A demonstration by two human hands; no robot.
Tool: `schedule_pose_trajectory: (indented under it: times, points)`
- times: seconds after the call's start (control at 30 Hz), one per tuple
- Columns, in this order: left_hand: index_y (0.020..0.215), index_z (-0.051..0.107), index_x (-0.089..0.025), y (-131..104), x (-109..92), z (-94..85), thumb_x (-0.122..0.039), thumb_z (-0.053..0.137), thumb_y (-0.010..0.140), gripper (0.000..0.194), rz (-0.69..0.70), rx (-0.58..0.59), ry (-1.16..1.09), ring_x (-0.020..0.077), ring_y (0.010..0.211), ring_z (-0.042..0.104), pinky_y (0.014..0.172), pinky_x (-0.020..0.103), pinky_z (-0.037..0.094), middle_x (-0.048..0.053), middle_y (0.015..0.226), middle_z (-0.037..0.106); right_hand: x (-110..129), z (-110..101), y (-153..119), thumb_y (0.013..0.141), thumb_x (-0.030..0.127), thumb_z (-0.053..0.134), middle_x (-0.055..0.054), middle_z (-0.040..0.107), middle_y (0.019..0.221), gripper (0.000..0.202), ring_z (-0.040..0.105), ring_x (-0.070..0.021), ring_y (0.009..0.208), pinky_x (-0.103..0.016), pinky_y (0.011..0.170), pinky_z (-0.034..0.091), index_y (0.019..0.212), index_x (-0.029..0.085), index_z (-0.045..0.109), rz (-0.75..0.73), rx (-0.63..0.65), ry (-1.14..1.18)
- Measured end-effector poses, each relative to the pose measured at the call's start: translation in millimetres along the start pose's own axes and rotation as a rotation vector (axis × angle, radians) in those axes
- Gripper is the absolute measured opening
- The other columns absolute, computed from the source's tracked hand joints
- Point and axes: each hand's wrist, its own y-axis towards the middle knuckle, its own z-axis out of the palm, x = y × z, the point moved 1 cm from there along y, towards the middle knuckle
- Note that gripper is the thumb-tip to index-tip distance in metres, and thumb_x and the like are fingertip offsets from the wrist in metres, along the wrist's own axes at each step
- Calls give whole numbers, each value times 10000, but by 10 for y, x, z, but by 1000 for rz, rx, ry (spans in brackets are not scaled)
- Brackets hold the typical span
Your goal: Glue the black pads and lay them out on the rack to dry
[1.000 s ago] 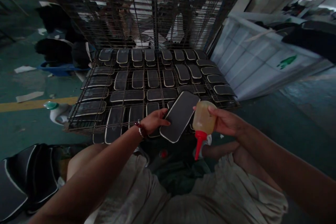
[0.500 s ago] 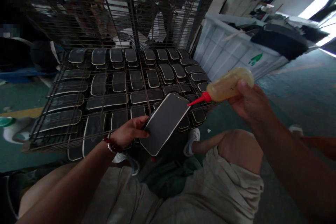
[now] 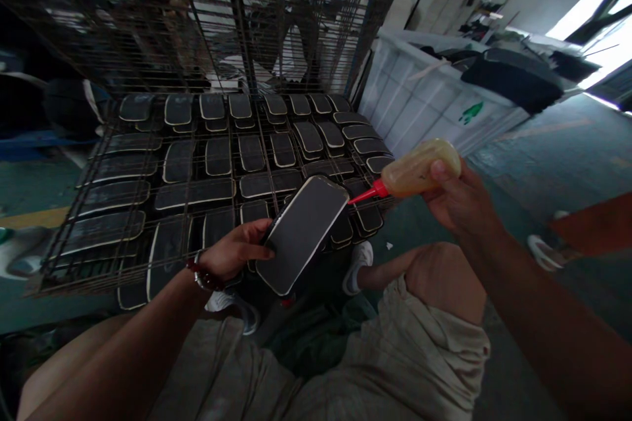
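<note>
A dark, flat pad (image 3: 303, 233) with rounded corners and a pale edge is tilted over my lap. My left hand (image 3: 241, 251) grips it at its left edge, thumb on top and fingers partly hidden beneath. In my right hand (image 3: 447, 194) is a squeeze bottle (image 3: 417, 170) of yellowish liquid, tipped down to the left. Its red nozzle (image 3: 365, 194) points at the pad's upper right corner, the tip at or very near the edge. Whether liquid comes out is too small to tell.
Behind the pad, a wire rack (image 3: 93, 200) holds several similar dark pads in rows. A white bin (image 3: 415, 89) with dark material stands at the back right. A white jug (image 3: 24, 253) is at the left edge. Another person's foot (image 3: 546, 253) shows at the right.
The nozzle tip has gone slightly down along the pad's upper right corner. The whole view has shifted a little, and more of the other person's foot and leg shows at the right.
</note>
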Motion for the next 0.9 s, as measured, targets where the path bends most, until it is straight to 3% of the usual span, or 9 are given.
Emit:
schedule_pose_trajectory:
  times: [0.17, 0.4, 0.7, 0.9]
  points:
    - [1047, 658, -148, 24, -6, 12, -32, 683, 643, 421, 13, 1, -6, 212, 785, 680, 703, 295, 543, 104, 964, 705, -66, 56, -81, 778, 297, 715, 10, 640, 908, 163, 607, -148, 850, -271, 780, 536, 924, 244, 665, -33, -99, 43]
    - [1067, 652, -137, 36, -15, 22, -29, 696, 626, 457, 7, -30, -25, 215, 776, 684, 705, 298, 543, 114, 961, 710, -193, 91, -204, 774, 325, 710, 8, 623, 924, 202, 598, -171, 871, -324, 784, 537, 958, 266, 650, -55, -163, 10]
    - [1041, 652, -130, 41, -8, 21, -22, 697, 618, 439, 18, -54, -81, 219, 776, 686, 693, 293, 544, 116, 963, 709, -248, 279, -469, 787, 307, 703, 2, 632, 947, 224, 607, -168, 887, -318, 792, 536, 1003, 276, 651, -27, -176, 55]
    - [1013, 653, -135, 41, -6, 1, -18, 695, 610, 422, 30, -65, -107, 213, 748, 686, 694, 306, 551, 100, 932, 713, -257, 431, -664, 768, 284, 712, 1, 623, 1043, 293, 576, -168, 1007, -300, 915, 474, 1050, 281, 633, 23, -222, 41]
